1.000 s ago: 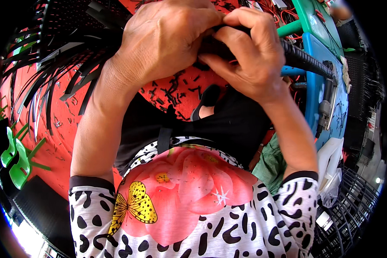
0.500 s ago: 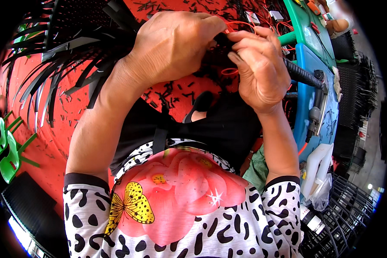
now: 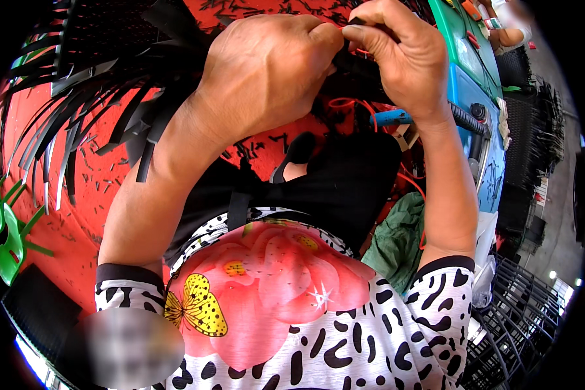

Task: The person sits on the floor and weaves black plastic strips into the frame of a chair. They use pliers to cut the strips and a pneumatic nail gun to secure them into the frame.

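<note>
Worked item: a small black piece [image 3: 350, 62], dark and narrow, mostly hidden between both hands at the top centre of the view; its exact shape cannot be told. A thin red cord [image 3: 344, 104] loops just below it. Surroundings, left to right: green plastic parts [image 3: 3, 237] at the far left edge; a fan of black flat strips [image 3: 78, 123] spreading over the red work surface [image 3: 78, 214], which is littered with small black offcuts; a black garment over the lap at centre; a blue-handled tool [image 3: 390, 117] just beside the right wrist; a crumpled green cloth [image 3: 396, 240] lower right; a green-and-blue bench [image 3: 474, 71] and black wire crates [image 3: 520, 312] at the far right. The back of the left hand blocks most of the worked piece from view. Left hand [image 3: 266, 71]: fingers curled tightly inward, thumb tip pressed against the black piece, closed around it. Right hand [image 3: 396, 55]: fingers bent down together, pinching the upper end of the same piece, fingertips touching the left thumb.
</note>
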Tool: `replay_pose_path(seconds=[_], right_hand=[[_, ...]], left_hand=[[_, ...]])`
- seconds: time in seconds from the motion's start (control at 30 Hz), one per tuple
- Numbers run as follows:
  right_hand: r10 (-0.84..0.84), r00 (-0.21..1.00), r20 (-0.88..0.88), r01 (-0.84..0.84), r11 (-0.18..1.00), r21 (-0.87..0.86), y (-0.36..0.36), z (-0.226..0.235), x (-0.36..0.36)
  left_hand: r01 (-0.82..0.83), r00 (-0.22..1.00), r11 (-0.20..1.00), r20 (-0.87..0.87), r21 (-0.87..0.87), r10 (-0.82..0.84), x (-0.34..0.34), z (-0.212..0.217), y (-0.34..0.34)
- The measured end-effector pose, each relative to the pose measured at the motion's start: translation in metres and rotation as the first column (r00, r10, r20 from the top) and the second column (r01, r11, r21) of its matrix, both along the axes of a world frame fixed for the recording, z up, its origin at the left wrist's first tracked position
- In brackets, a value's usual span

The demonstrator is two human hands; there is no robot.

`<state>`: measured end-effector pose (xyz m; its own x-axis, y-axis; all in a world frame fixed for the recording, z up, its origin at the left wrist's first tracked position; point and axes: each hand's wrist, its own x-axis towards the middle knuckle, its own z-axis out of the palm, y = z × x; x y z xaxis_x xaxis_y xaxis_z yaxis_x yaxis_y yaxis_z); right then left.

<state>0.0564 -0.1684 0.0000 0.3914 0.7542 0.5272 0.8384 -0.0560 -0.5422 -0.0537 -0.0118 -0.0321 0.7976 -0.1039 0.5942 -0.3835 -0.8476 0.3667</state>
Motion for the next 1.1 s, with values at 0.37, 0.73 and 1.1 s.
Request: replay_pose_path(seconds=[0.37,0.73,1.1], right_hand=[[-0.145,0.833,-0.534,-0.083,0.922,-0.378,0.017,0.008,0.031],[-0.447,0.872,0.201,0.387,0.879,0.278,-0.083,-0.004,0.003],[-0.882,-0.001,0.472,0.795,-0.287,-0.534,-0.376,-0.043,0.107]], left_hand=[[0.029,0.979,0.994,0.200,0.104,-0.049,0.008,0.010,0.002],[0.095,0.995,0.994,0.006,0.047,-0.096,0.019,0.016,0.011],[-0.042,0.997,0.999,0.072,0.032,0.040,0.066,0.014,-0.037]])
